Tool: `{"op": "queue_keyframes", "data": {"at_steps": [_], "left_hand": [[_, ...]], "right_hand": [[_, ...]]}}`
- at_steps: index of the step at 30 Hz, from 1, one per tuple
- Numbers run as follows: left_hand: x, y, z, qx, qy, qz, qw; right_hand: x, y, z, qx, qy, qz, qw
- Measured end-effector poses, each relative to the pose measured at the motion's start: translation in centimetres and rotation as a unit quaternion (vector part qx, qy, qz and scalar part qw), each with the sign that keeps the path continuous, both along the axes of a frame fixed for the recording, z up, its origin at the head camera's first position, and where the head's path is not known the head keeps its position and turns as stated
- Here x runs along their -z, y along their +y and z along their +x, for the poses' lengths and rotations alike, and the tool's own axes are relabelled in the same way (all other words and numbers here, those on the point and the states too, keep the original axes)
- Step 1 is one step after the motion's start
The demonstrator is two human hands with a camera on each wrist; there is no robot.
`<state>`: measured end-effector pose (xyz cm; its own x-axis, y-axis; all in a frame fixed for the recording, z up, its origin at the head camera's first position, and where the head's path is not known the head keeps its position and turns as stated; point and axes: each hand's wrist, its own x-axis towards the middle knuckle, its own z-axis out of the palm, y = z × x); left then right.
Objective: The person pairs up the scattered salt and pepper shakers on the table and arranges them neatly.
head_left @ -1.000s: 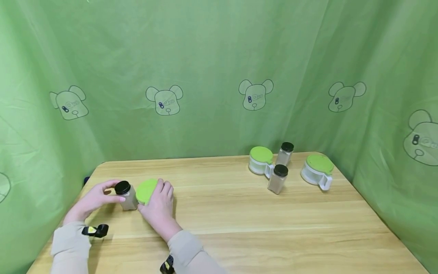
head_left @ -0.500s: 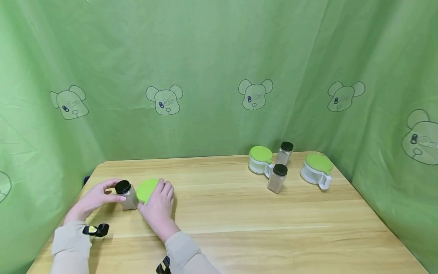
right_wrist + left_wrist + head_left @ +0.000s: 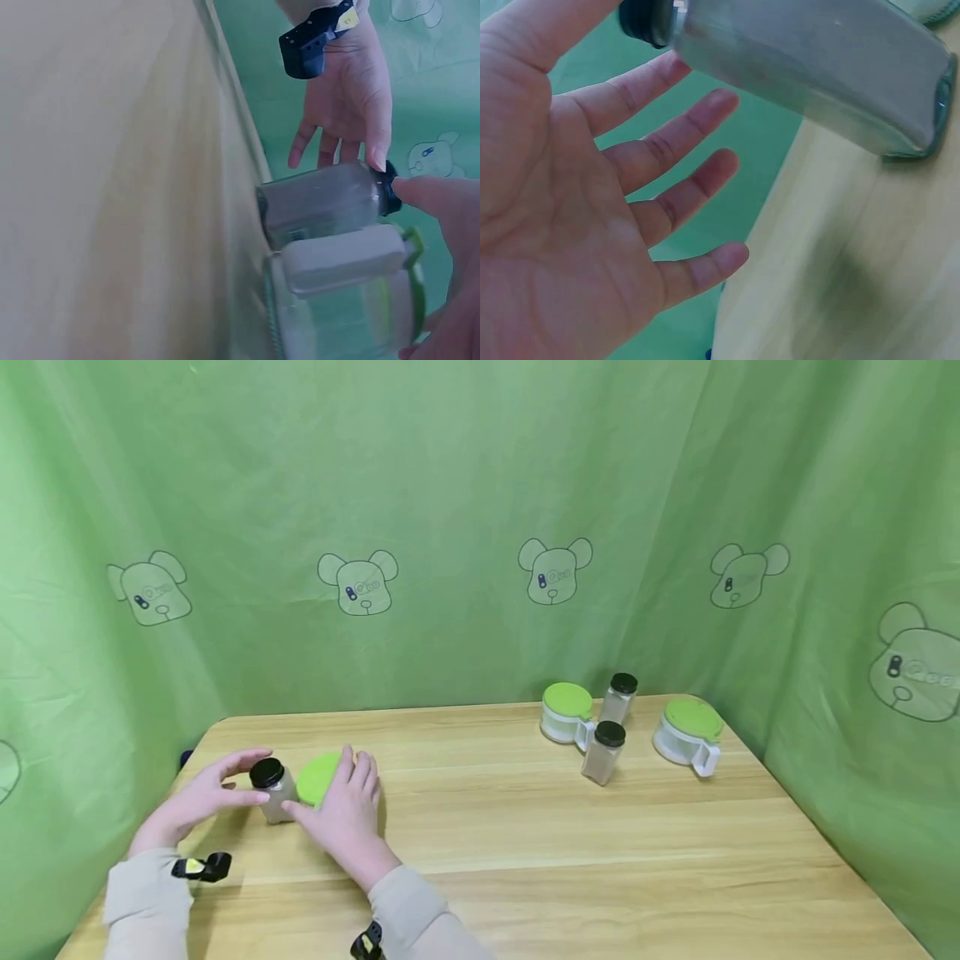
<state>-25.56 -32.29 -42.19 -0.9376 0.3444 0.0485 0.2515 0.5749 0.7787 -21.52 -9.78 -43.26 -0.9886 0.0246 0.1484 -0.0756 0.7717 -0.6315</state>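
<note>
Left hand (image 3: pixel 202 797): thumb and fingers stand apart around a clear, square-sided jar with a round black lid (image 3: pixel 279 799); on my feed the thumb meets the jar's near side, while the other fingers spread loosely behind it.
Right hand (image 3: pixel 345 814): fingers fairly straight along the far edge of a round, clear pot with a flat lime-green lid and a white handle (image 3: pixel 315 777); thumb held away from them, reaching toward the jar's lid. I cannot tell from here whether the thumb touches it.
Backdrop: pale green fabric curtain (image 3: pixel 450 652) printed with outlined bear heads, hanging around the back and sides.
Worktop: light wood-grain table (image 3: pixel 540 852).
Cuffs: pale beige sleeves (image 3: pixel 146 893) on both arms.
Green-lidded pots: one by the right hand, at the table's left; I see two more at the far right, the left one (image 3: pixel 562 724) and the right one (image 3: pixel 684 742), well apart from the hands.
Black-lidded jars: one between the hands, upright, just beside the near pot; a rear jar (image 3: pixel 617 702) and a front jar (image 3: pixel 602 760) stand upright between the far pots.
Wrist gear: small black devices, left (image 3: pixel 202 867) and right (image 3: pixel 367 941).
</note>
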Motion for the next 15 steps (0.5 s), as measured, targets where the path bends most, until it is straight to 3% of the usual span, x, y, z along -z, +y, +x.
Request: {"op": "queue_keyframes", "data": {"at_steps": [8, 15], "left_hand": [[-2.0, 0.1, 0.8, -0.011, 0.044, -0.012, 0.9989], [-3.6, 0.9, 1.3, -0.042, 0.078, -0.044, 0.9951]], "right_hand": [[-1.4, 1.5, 0.0, -0.014, 0.021, 0.045, 0.999], [-2.0, 3.2, 0.0, -0.036, 0.048, 0.082, 0.995]]}}
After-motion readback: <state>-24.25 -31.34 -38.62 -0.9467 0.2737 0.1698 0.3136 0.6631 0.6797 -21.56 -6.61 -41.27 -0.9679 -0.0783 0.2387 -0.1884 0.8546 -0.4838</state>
